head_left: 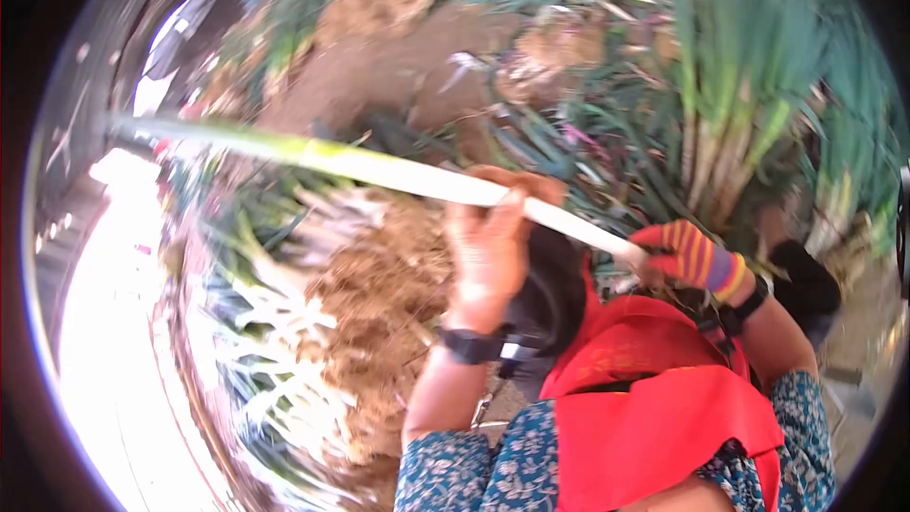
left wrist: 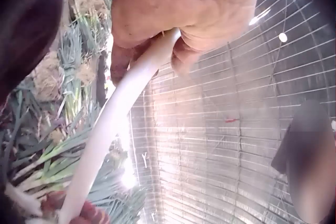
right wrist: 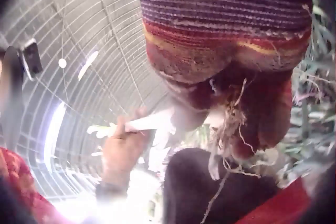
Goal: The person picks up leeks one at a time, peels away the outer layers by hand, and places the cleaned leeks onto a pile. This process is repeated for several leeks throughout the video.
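Note:
A long leek [head_left: 408, 173], white at the shank and green toward the far left, lies slantwise across both hands. My bare left hand [head_left: 488, 251] grips the white shank near its middle; in the left wrist view the fingers and thumb of the left hand [left wrist: 181, 19] wrap the shank [left wrist: 107, 129]. My right hand [head_left: 687, 256], in a striped glove, holds the root end. In the right wrist view, thin roots [right wrist: 231, 121] with dangling strands stick out between the fingers of the gloved right hand [right wrist: 226, 61].
Soil-covered roots and leeks [head_left: 379, 275] are heaped at the left. Upright green leeks [head_left: 730, 85] stand at the upper right, with more scattered beyond the hands. A red apron [head_left: 664, 427] covers the lap, near a dark knee [head_left: 555, 289]. A ribbed roof [left wrist: 210, 129] arches overhead.

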`<state>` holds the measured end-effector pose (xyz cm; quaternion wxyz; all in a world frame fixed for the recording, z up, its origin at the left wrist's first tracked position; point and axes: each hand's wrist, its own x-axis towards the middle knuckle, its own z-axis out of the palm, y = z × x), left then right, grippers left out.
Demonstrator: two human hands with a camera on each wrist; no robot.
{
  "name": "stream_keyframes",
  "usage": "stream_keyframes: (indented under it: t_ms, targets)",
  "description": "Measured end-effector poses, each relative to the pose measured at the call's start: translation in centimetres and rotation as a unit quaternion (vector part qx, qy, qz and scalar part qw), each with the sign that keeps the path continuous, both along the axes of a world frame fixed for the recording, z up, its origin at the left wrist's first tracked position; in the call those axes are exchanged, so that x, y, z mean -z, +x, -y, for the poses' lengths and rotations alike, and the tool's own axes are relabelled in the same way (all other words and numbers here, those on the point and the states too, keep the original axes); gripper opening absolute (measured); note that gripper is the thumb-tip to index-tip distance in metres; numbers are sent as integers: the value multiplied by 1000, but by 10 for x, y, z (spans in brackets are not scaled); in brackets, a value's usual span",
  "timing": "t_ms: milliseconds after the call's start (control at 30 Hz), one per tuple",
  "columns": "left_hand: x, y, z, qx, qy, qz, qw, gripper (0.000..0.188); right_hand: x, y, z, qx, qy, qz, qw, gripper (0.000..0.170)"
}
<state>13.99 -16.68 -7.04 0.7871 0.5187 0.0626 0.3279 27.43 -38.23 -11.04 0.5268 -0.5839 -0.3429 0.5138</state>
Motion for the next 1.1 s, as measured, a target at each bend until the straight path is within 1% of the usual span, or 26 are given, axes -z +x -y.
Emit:
stream_keyframes:
  t_ms: [67,133,167,200,233,267,300,333,367,400,433,467,500,533,633,700,733,767,800,833,867,900,933,1000,1067,1100]
  targets:
    - [2,-4,13,-28,-90,15,995,13,11,-9,-11,-26,67,-23,997,28]
    - [-1,-16,3,-81,-74,-11,994,13,50,10,-3,-6,-46,-53,997,24]
    - [-1,-23,-2,-118,-69,-41,990,12,96,30,8,-29,2,275,961,25]
    - [-6,-34,-17,-141,-77,-25,987,12,141,50,17,-44,55,570,818,27]
    - [-22,-47,-29,-212,-53,-75,973,12,161,63,22,-49,59,570,818,27]
    - [-35,-65,-47,-260,-7,-141,955,10,177,72,31,-87,-117,519,842,30]
    - [-40,-85,-68,-310,137,-201,919,15,186,75,48,-115,-300,445,836,33]
    - [-39,-118,-102,-292,310,-274,863,23,178,69,54,-108,-266,443,849,34]
    - [-42,-141,-127,-339,505,-274,745,9,157,62,53,-90,-242,439,861,36]
    - [-26,-207,-227,-294,703,-322,562,21,156,67,58,-94,-205,420,879,41]
    - [-32,-257,-275,-328,760,-294,478,24,170,69,62,-27,-225,475,850,45]
    - [-38,-306,-322,-370,804,-263,385,27,183,83,64,-12,-215,478,852,49]
    - [-54,-339,-360,-421,731,-386,374,27,168,92,59,2,-270,444,854,50]
    - [-65,-334,-369,-447,647,-500,363,26,148,96,58,51,-303,430,849,50]
    - [-72,-297,-381,-416,561,-642,315,26,179,132,79,161,-271,457,832,47]
    - [-43,-243,-382,-321,614,-641,330,26,182,152,85,236,-329,354,843,47]
    - [-11,-207,-380,-230,691,-588,352,27,196,161,87,242,-334,349,842,47]
    - [23,-149,-356,-104,766,-488,406,27,222,171,89,291,-338,345,826,47]
    - [13,-54,-241,-60,837,-286,463,29,238,180,92,339,-344,340,807,48]
    - [20,5,-177,33,554,-383,738,27,238,191,90,317,-373,289,823,49]
    - [28,65,-113,-7,176,-374,911,26,242,201,89,320,-377,284,821,49]
    - [32,105,-74,63,201,-378,902,25,247,212,87,299,-385,266,832,52]
    - [36,136,-46,137,196,-389,890,35,253,221,83,276,-392,247,842,55]
    - [37,188,4,251,258,-403,842,23,246,231,71,315,-378,246,835,56]
    - [61,215,32,323,149,-367,859,31,251,254,58,343,-431,198,811,58]
    - [70,225,39,334,160,-377,849,31,263,260,51,364,-430,218,797,59]
